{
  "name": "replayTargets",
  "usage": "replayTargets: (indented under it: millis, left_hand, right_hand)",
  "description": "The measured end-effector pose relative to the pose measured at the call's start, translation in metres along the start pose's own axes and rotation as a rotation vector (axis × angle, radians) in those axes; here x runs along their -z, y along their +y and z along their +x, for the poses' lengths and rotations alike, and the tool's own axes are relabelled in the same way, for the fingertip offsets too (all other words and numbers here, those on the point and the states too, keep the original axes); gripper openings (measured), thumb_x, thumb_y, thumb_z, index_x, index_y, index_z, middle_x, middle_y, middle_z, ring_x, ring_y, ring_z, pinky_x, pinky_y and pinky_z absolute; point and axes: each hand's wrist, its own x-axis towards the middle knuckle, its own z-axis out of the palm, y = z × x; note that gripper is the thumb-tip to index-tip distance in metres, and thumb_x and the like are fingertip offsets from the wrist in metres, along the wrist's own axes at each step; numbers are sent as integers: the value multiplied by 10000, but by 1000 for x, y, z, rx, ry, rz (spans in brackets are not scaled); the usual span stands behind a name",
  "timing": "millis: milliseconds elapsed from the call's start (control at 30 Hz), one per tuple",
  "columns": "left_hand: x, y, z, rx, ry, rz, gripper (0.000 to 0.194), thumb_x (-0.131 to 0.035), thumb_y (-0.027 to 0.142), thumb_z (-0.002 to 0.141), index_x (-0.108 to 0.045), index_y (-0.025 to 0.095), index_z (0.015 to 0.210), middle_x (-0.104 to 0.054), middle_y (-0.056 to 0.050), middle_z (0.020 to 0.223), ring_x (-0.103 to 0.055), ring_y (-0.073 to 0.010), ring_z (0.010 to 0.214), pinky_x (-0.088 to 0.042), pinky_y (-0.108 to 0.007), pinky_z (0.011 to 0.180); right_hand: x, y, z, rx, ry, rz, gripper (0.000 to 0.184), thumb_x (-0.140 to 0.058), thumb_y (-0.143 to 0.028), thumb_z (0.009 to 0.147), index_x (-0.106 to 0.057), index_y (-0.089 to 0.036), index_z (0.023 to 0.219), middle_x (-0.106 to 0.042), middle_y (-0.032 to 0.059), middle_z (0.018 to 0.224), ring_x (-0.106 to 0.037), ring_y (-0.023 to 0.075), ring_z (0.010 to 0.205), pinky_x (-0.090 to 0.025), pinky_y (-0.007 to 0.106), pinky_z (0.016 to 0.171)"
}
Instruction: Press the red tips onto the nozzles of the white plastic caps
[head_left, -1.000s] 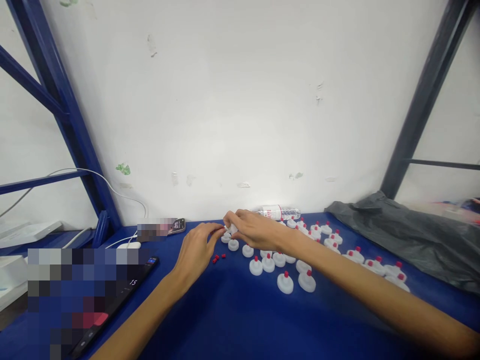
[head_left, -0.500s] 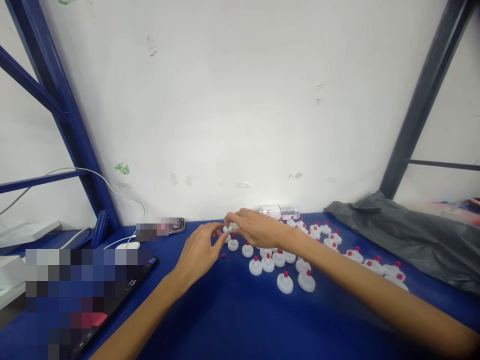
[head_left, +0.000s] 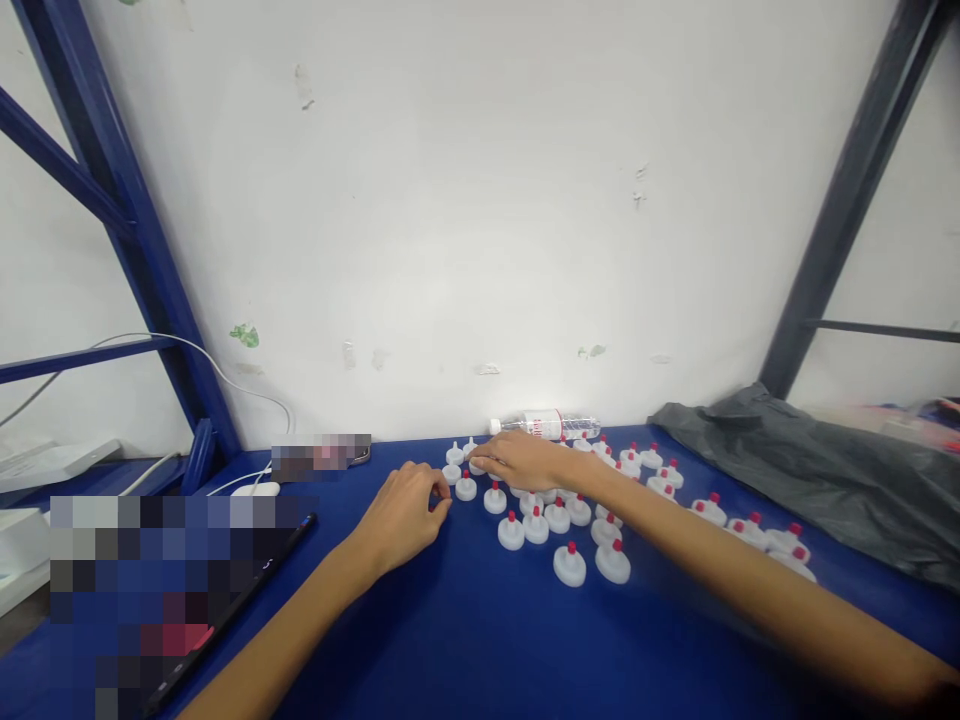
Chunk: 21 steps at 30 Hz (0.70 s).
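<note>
My left hand (head_left: 405,508) rests low over the blue tabletop, its fingers curled inward; whatever the fingertips pinch is hidden. Just right of it stand white round nozzle caps with bare white tips (head_left: 453,474). My right hand (head_left: 521,460) reaches in from the right, fingers bent down and closed around a white nozzle cap (head_left: 477,467), mostly covered by them. Near both hands are white caps with red tips (head_left: 466,486), standing upright. Several more red-tipped caps (head_left: 570,566) spread under and beyond my right forearm.
A clear plastic bottle (head_left: 544,424) lies against the wall. Grey sheeting (head_left: 750,455) covers the right back of the table. On the left are a dark tablet-like device (head_left: 240,605), partly blurred out, a white charger puck (head_left: 256,490) and cables. Blue rack posts (head_left: 142,260) stand at the left.
My hands have moved apart: the left came down over the spot where loose red tips lay, now out of sight. My right hand shifted slightly right, uncovering white-tipped caps at the back.
</note>
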Motion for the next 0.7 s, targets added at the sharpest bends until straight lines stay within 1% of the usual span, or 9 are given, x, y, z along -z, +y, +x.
replayTargets:
  millis: [67,167,233,267,400,533,600,700]
  left_hand:
    - [0,0,1,11,35,-26,165,-528,232,869,-691,222,896,-728,-52,910,-647,-251,913,-459,-334,798]
    - [0,-1,3,33,88,-69,173,-515,243,888,-679,221,937,-740,-36,903,-668,-224,867,-467,-312,781]
    - [0,-3,5,43,119,-93,180,-515,253,895,-683,219,948,-744,-34,918,-675,-216,866,-470,-302,782]
    - [0,-4,6,46,133,-103,188,-514,260,899,-687,218,958,-746,-36,931,-677,-216,872,-472,-300,784]
    - [0,-7,6,45,168,-136,231,-492,295,926,-706,219,970,-750,-47,957,-680,-225,883,-475,-306,790]
    - [0,-9,6,57,197,-174,247,-482,323,941,-710,234,970,-760,-31,941,-689,-219,849,-478,-303,745]
    - [0,-10,7,75,223,-193,248,-492,335,938,-714,234,981,-763,-28,938,-691,-220,836,-481,-308,737]
    - [1,-11,9,99,277,-213,258,-523,347,921,-723,215,1017,-763,-40,950,-686,-230,835,-488,-326,757]
  right_hand:
    - [0,1,1,-30,22,-9,460,-263,-414,1068,-663,-194,1013,-720,65,857,-653,221,791,-436,333,793]
    - [0,4,4,-93,100,-23,505,-189,-421,1075,-629,-175,1050,-698,105,965,-628,244,918,-408,363,852]
    - [-2,5,7,-105,122,-19,512,-171,-422,1076,-620,-176,1053,-685,108,1010,-608,247,978,-396,373,885]
    - [-4,5,9,-100,120,-12,512,-172,-422,1077,-620,-178,1043,-684,101,1004,-605,241,979,-396,371,893]
    - [-11,4,11,-59,76,27,520,-175,-415,1079,-623,-182,953,-683,69,916,-615,214,908,-416,356,889]
    - [-15,6,10,-51,72,65,537,-187,-420,1076,-626,-190,869,-678,49,835,-626,204,824,-446,346,822]
    - [-12,8,9,-58,114,77,516,-211,-418,1074,-641,-191,901,-689,53,856,-633,205,826,-448,349,815]
    - [-1,7,8,-77,222,84,362,-371,-436,1043,-630,-185,1073,-690,93,1054,-626,232,956,-435,369,863]
